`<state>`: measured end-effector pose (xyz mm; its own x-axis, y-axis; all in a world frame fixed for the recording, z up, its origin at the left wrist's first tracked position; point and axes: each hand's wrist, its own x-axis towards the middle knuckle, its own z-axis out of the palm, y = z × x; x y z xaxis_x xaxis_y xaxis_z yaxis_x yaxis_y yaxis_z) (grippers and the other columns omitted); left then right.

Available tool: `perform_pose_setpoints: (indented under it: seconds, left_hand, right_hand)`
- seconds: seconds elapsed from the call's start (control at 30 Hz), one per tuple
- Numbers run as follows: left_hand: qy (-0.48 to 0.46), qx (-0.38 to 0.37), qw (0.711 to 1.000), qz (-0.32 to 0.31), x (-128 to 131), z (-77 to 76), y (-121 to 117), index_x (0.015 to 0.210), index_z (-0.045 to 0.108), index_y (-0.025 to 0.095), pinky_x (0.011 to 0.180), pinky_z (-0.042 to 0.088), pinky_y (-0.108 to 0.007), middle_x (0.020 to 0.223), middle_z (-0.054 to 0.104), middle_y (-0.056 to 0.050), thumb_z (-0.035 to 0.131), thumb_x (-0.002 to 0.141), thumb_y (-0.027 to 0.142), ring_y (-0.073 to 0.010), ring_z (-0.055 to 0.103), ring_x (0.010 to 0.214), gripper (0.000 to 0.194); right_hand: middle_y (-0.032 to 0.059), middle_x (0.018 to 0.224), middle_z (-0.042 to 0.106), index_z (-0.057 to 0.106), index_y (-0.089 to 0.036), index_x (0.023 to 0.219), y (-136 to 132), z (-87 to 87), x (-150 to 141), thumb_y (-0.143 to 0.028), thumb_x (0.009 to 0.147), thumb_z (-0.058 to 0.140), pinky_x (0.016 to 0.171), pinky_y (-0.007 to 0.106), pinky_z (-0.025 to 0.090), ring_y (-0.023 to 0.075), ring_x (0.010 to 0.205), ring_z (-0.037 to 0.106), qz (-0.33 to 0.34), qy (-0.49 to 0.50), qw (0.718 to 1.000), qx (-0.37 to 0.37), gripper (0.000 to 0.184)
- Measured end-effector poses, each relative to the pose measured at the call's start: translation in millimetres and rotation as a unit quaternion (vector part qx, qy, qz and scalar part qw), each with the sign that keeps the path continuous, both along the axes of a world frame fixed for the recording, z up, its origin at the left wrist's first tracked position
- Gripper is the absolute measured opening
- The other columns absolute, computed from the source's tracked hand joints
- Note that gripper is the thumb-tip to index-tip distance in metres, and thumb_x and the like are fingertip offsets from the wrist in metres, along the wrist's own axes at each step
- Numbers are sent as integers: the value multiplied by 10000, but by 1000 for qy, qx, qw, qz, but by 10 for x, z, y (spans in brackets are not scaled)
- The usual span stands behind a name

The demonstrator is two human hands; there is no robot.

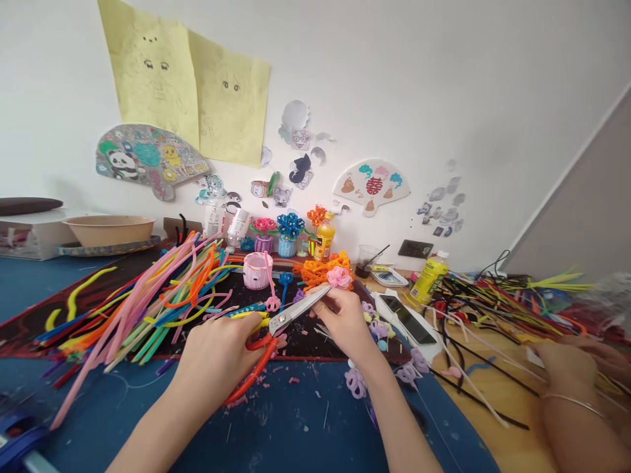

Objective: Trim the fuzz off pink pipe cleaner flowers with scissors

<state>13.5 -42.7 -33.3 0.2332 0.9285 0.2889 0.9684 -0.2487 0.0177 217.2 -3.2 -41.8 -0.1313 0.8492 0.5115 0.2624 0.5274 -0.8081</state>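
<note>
Head view: the pale wall [444, 79] backs the whole workplace, and below it lies the blue table surface [305, 427]. A dark mat [305, 335] covers the middle of that surface. On its left side rests a large pile of coloured fuzzy stems [133, 309], loosely stacked. At the right edge, a co-worker's hand [566, 368] is noted over other stems, well apart from the person's own hands.

Left hand [221, 348] is wrapped about the handles of the scissors [283, 319], blades directed up and to the right. Right hand [342, 322] pinches the pink flower [339, 277] from below, above the mat and in front of the orange bundle [315, 272]. The two hands are apart, with the blades bridging the space between them. The blade tips lie close to the flower and the right fingertips; actual contact cannot be confirmed. A pink container [257, 270] stands behind the scissors. Smallest of all, pink scraps [294, 380] lie scattered on the blue surface.

Assessment: the work appears to be close trimming. Good practice would be a steady pinch at the flower's base, fingertips behind the cutting line, small snips with the tips, and petals turned clear of the blades.
</note>
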Motion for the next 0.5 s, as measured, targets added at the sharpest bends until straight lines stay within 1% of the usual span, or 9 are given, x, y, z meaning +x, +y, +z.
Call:
perform_pose_setpoints:
  seconds: [0.13, 0.27, 0.37, 0.43, 0.5]
  left_hand:
    - [-8, -10, 1000, 0, 7, 17, -8, 683, 570, 242, 507, 175, -264, 611, 656, -37, 408, 861, 555, -246, 645, 642, 394]
    - [-78, -49, 996, -18, 44, 57, -13, 657, 521, 237, 512, 233, -246, 596, 625, -7, 448, 837, 540, -212, 621, 621, 360]
    - [-113, -72, 991, -30, 76, 62, -11, 698, 509, 238, 517, 261, -239, 691, 647, 6, 504, 805, 493, -199, 626, 662, 276]
    - [-114, -64, 991, -31, 89, 60, -15, 784, 524, 245, 521, 266, -246, 800, 664, 0, 503, 809, 460, -205, 638, 710, 218]
    - [-110, -53, 992, -24, 92, 61, -25, 841, 524, 246, 533, 277, -254, 865, 668, -8, 490, 821, 459, -216, 646, 746, 217]
  right_hand:
    - [52, 744, 688, 727, -165, 846, -13, 16, -8, -383, 825, 605, 619, 272, 482, 172, 639, 598, 11, 17, 1000, 3, 251]
    - [44, 695, 665, 719, -163, 796, -40, 51, -15, -387, 827, 600, 609, 270, 478, 172, 632, 595, 6, 18, 1000, 15, 256]
    - [35, 681, 659, 711, -165, 789, -53, 67, -19, -350, 818, 602, 606, 269, 481, 168, 624, 589, 6, 30, 999, 15, 217]
    - [28, 667, 653, 700, -164, 756, -57, 72, -22, -302, 805, 603, 602, 260, 477, 160, 616, 581, 4, 41, 999, 11, 176]
    - [18, 642, 635, 686, -163, 724, -59, 74, -24, -284, 798, 604, 594, 250, 469, 152, 607, 572, 4, 50, 999, 4, 163]
